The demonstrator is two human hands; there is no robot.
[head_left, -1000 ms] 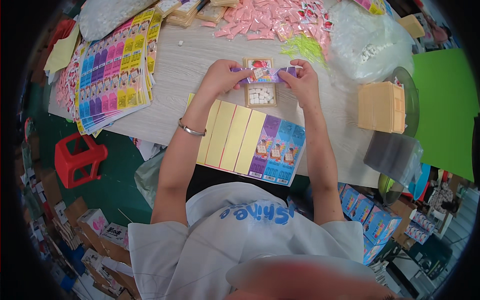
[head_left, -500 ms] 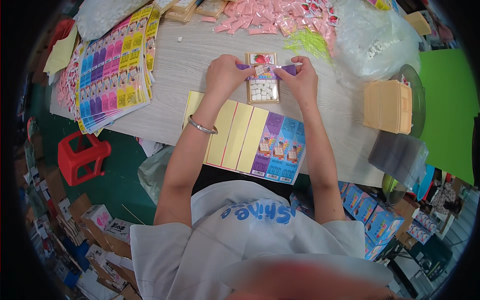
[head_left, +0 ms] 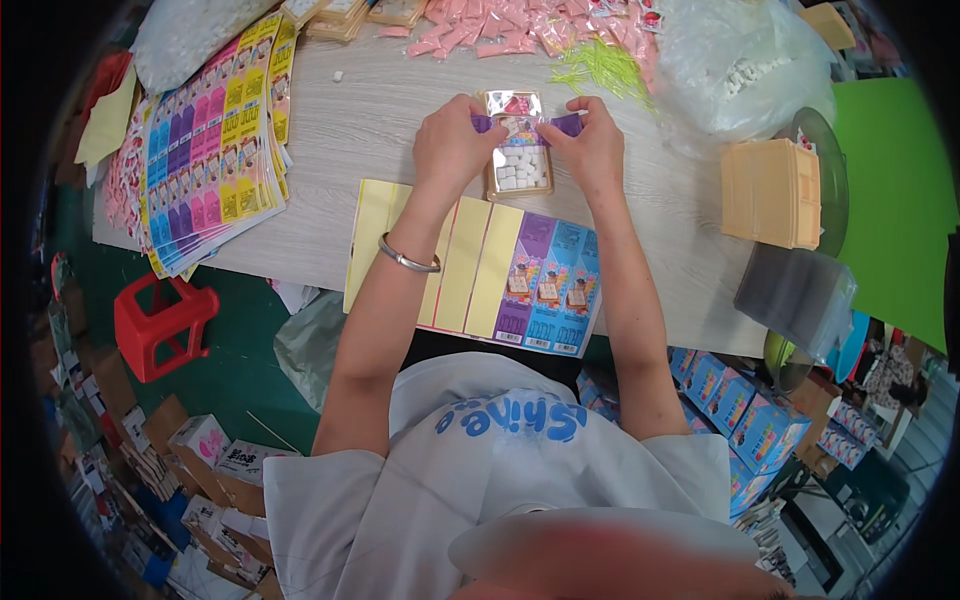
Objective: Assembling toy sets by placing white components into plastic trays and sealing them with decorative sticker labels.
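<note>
A small clear box (head_left: 520, 165) with white pieces inside lies on the wooden table (head_left: 370, 130). A purple sticker strip (head_left: 525, 125) stretches across its top. My left hand (head_left: 452, 145) pinches the strip's left end and my right hand (head_left: 590, 150) pinches its right end, both pressing it onto the box. A silver bangle (head_left: 405, 260) rings my left wrist. Between my forearms lies a sticker sheet (head_left: 480, 265), mostly peeled yellow backing with a few purple and blue stickers at its right.
A stack of colourful sticker sheets (head_left: 205, 140) lies at the left. Pink packets (head_left: 510, 25) and green sticks (head_left: 600, 70) sit at the back, with a clear bag (head_left: 740, 60), tan boxes (head_left: 770, 195) and clear lids (head_left: 795, 295) at the right. A red stool (head_left: 160, 325) stands below.
Both hands have moved slightly toward the table's far side with the box, and the purple strip is now drawn flat across its top.
</note>
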